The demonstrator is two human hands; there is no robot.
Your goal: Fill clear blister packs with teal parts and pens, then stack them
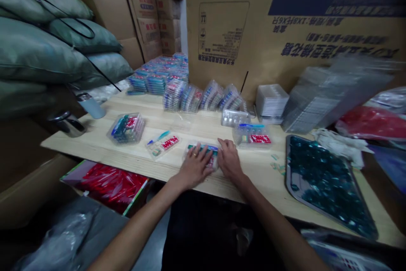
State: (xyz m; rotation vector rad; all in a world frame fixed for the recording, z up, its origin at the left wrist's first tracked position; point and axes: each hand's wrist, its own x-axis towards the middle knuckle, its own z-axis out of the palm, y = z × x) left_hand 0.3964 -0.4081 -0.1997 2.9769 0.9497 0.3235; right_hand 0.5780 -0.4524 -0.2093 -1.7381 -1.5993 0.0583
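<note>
On the wooden table, a clear plastic pack (212, 148) with teal, blue and red contents lies under my hands. My left hand (196, 164) rests flat across its top with the fingers spread. At the pack's right edge, my right hand (229, 159) touches the side, its fingers close together; whether it pinches the rim is hard to make out. A clear tray (162, 144) with a blue item, a teal item and a red card lies to the left. Behind and right sits another clear tray (253, 135) holding a blue item and a red card.
Filled packs stand stacked at the left (127, 128) and in rows at the back (190, 97). A tray of teal pieces (326, 182) is at the right. Empty clear trays (312, 97) stand behind it. An open box of red items (111, 184) is below the table's left edge.
</note>
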